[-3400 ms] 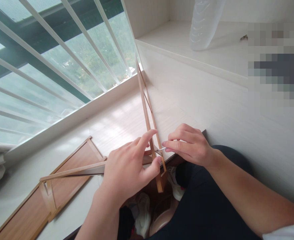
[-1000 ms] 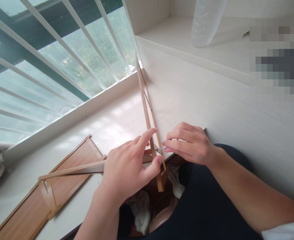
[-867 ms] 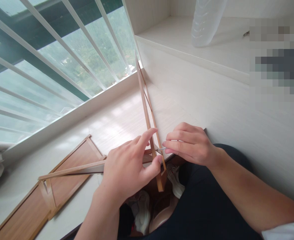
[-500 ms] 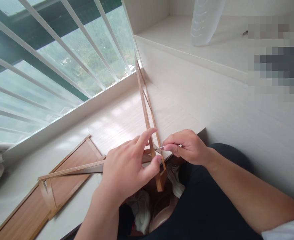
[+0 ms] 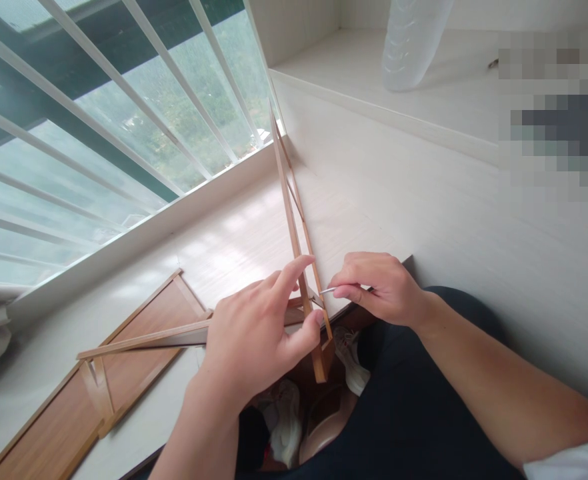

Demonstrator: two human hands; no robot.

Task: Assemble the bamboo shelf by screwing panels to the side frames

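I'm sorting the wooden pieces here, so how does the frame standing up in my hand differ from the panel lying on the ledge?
The upright frame stands on edge, gripped by the left hand; the flat panel lies untouched. The upright frame shows thin slats with open gaps; the flat panel shows a broad solid face. Both are brown wood.

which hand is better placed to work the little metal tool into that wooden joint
Right, probably. The right hand already pinches the thin metal tool, its tip right beside the joint of the wooden frame. The left hand is busy gripping and steadying that frame.
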